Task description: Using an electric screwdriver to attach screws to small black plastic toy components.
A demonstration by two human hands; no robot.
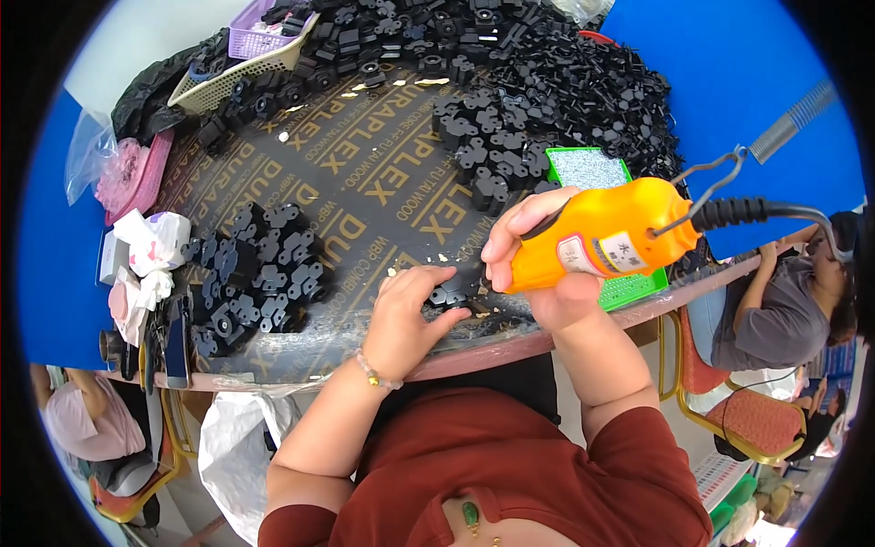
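My right hand [570, 301] is wrapped round an orange electric screwdriver [597, 232], its fingers over the near end of the body. The tool lies slanted, with its nose pointing left and down toward a small black plastic part [451, 292] on the table. Thumb and fingers of my left hand [401, 319] close round that part from the left and hold it against the tabletop. Whether the bit touches the part I cannot tell. A black cord [729, 214] leaves the tool's rear, and a wire hook [702, 182] joins it to a coiled spring [793, 118].
Black plastic parts lie heaped at left [264, 264], centre right [497, 137] and far right [592, 91]. A green tray [633, 290] holds small metallic pieces. Tissues [155, 242], a phone [178, 342] and a pink basket [150, 178] sit left. Other people sit on both sides.
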